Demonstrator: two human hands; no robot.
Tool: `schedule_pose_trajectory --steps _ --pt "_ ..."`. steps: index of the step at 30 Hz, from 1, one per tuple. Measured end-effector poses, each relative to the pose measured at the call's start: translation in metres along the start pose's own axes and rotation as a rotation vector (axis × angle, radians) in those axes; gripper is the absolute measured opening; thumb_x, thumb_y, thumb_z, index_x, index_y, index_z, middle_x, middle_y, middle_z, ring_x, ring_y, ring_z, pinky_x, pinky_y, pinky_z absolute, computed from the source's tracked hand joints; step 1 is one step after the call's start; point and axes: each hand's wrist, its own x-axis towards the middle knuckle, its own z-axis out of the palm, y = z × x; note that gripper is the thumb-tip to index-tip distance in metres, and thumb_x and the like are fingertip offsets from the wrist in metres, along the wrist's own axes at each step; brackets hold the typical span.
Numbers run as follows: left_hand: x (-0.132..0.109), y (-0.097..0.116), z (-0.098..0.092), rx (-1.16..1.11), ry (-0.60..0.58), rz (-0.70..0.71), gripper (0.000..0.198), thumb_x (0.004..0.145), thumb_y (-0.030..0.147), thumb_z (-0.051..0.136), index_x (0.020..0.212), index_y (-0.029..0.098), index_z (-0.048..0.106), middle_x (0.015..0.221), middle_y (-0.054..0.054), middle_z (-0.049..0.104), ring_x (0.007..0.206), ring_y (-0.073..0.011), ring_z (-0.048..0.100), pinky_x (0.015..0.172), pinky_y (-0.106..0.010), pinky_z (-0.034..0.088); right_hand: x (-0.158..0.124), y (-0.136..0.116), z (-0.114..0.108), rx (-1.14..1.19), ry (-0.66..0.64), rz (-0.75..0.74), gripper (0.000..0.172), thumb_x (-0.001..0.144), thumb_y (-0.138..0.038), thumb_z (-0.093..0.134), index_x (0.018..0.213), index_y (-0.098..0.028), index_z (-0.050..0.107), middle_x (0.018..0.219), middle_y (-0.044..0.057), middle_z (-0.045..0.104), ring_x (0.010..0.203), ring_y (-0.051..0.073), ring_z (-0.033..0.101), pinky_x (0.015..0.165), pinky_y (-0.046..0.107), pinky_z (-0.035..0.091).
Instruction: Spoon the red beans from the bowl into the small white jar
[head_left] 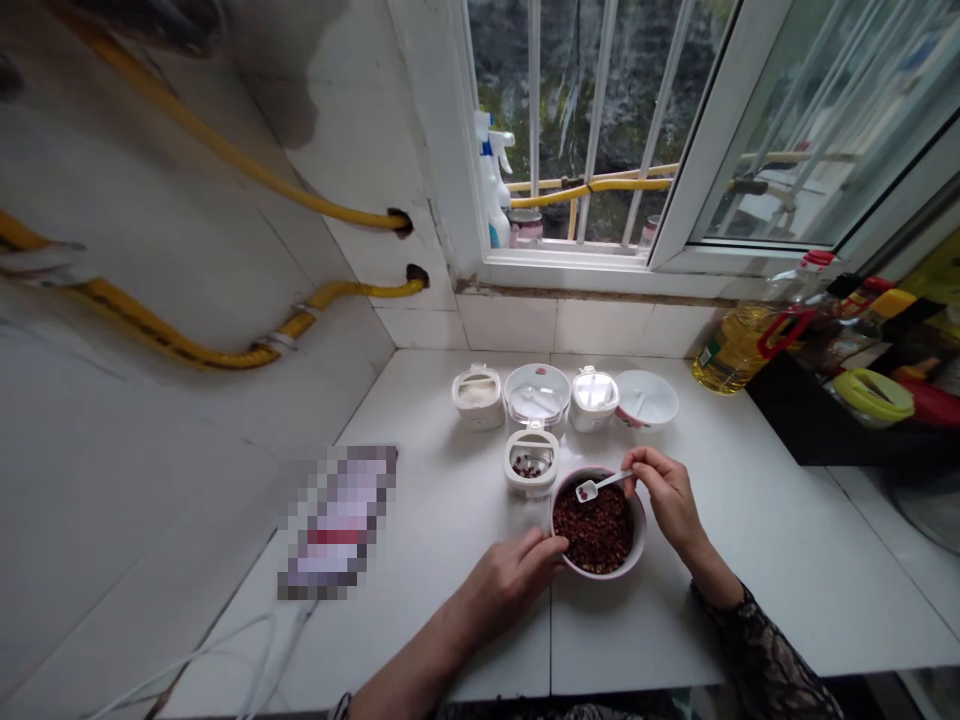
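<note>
A bowl (637,545) full of dark red dried peppercorns (596,535) stands on the white counter. My left hand (517,575) grips its left rim, thumb on the edge and the other fingers mostly hidden beneath. Over the bowl, my right hand (664,495) pinches the handle of a small white spoon (589,491). A few red bits lie in the spoon's scoop. Just behind the bowl sits a seasoning jar (531,480) with a white-framed clear lid; some dark peppercorns show inside.
Behind stand a jar of pale contents (478,397), a round white bowl (537,385), another lidded jar (595,398) and a shallow bowl (652,405). An oil bottle (731,350) is at back right by a dark rack of condiments. A blurred-out object (341,520) and cable lie left.
</note>
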Motion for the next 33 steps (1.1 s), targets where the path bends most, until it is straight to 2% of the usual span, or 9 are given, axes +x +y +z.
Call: schedule_pose_trajectory --steps 5,9,13,16,18,21,25,28,33 --pt "-0.001 0.0 0.001 -0.001 -0.008 0.004 0.018 0.102 0.023 0.04 0.111 0.013 0.052 0.077 -0.005 0.062 0.06 -0.0116 0.061 0.054 -0.018 0.052 0.004 -0.003 0.001 0.103 -0.007 0.041 0.014 0.077 -0.031 0.052 0.072 -0.02 0.059 0.05 -0.002 0.057 0.055 0.016 0.055 0.065 0.029 0.046" --pt "-0.002 0.0 0.002 0.004 -0.001 -0.002 0.018 0.102 0.022 0.04 0.112 0.013 0.052 0.077 -0.005 0.062 0.061 -0.0117 0.061 0.053 -0.018 0.051 0.0 -0.013 0.01 0.073 -0.018 -0.071 0.015 0.087 -0.033 0.05 0.085 -0.02 0.058 0.064 0.0 0.063 0.065 0.017 0.059 0.069 0.03 0.048" --pt "0.0 0.0 0.0 0.009 0.01 0.006 0.02 0.102 0.023 0.038 0.111 0.013 0.052 0.076 -0.004 0.061 0.059 -0.0115 0.061 0.051 -0.017 0.05 -0.005 -0.022 0.025 -0.218 -0.048 -0.384 0.015 0.095 -0.024 0.042 0.092 -0.022 0.056 0.08 0.004 0.065 0.078 0.018 0.06 0.077 0.033 0.047" --pt "0.001 0.001 -0.001 0.033 0.01 0.0 0.019 0.102 0.024 0.038 0.11 0.013 0.053 0.075 -0.003 0.06 0.057 -0.0108 0.06 0.05 -0.017 0.049 -0.006 -0.023 0.033 -0.461 -0.172 -0.719 0.019 0.092 -0.014 0.04 0.092 -0.022 0.057 0.08 0.004 0.066 0.079 0.019 0.059 0.087 0.038 0.043" --pt "0.001 0.001 -0.001 0.038 0.004 -0.004 0.019 0.102 0.023 0.039 0.11 0.013 0.053 0.075 -0.003 0.06 0.058 -0.0107 0.06 0.052 -0.017 0.049 -0.006 -0.024 0.033 -0.515 -0.218 -0.822 0.022 0.089 -0.009 0.04 0.096 -0.022 0.056 0.08 0.003 0.067 0.077 0.019 0.06 0.091 0.04 0.041" --pt "0.0 0.001 0.0 0.018 -0.01 -0.001 0.02 0.102 0.023 0.038 0.111 0.013 0.053 0.076 -0.004 0.06 0.06 -0.0113 0.06 0.054 -0.017 0.051 -0.007 -0.028 0.022 -0.482 -0.157 -0.797 0.023 0.088 -0.006 0.04 0.095 -0.022 0.055 0.081 0.003 0.066 0.076 0.018 0.059 0.092 0.041 0.04" --pt "-0.002 -0.001 0.002 0.016 -0.011 -0.009 0.019 0.102 0.024 0.039 0.11 0.013 0.053 0.076 -0.004 0.061 0.06 -0.0115 0.06 0.052 -0.018 0.05 -0.007 -0.028 0.001 -0.469 -0.063 -0.724 0.019 0.088 -0.009 0.042 0.087 -0.022 0.055 0.066 -0.002 0.059 0.062 0.016 0.055 0.087 0.039 0.042" --pt "-0.003 -0.001 0.002 -0.003 -0.026 -0.013 0.019 0.102 0.023 0.039 0.111 0.013 0.052 0.077 -0.005 0.061 0.06 -0.012 0.061 0.052 -0.018 0.05 -0.006 -0.019 -0.004 -0.511 -0.105 -0.653 0.018 0.086 -0.011 0.042 0.08 -0.022 0.055 0.064 -0.002 0.059 0.059 0.016 0.054 0.083 0.038 0.042" --pt "-0.003 0.0 0.002 0.01 -0.022 -0.018 0.019 0.102 0.023 0.039 0.111 0.014 0.052 0.077 -0.004 0.061 0.058 -0.012 0.06 0.051 -0.019 0.05 -0.007 -0.004 0.005 -0.445 -0.203 -0.474 0.02 0.086 -0.014 0.041 0.076 -0.023 0.057 0.06 -0.002 0.061 0.065 0.017 0.057 0.084 0.037 0.041"
